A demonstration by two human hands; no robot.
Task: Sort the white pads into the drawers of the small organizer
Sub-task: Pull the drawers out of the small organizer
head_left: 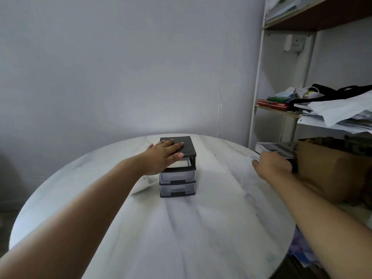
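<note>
Left hand (164,153) flat, palm down, fingers spread, resting on dark top of small organizer (178,168); gripping nothing. Right hand (272,165) well off to the right of organizer, at surface edge, fingers curled against a dark object beside a brown paper bag (330,170); cannot tell whether actually clamped on it.

Organizer directly beneath left hand, far from right hand. Three tiers: top slot looks open at front, something white inside; two clear drawers (177,182) below, both pushed in, dark handles. One white pad (144,185) seen lying on surface under left wrist, touching organizer's left side, partly hidden by forearm. More pads not countable.

Round surface (181,228), white with grey marble veining, otherwise bare near the hands. Plain pale wall behind. Right of right hand: white-framed shelf unit (259,81) with wooden boards, stacked papers, red book, black strap, wall socket behind it. Stack of magazines (275,148) just beyond right hand.
</note>
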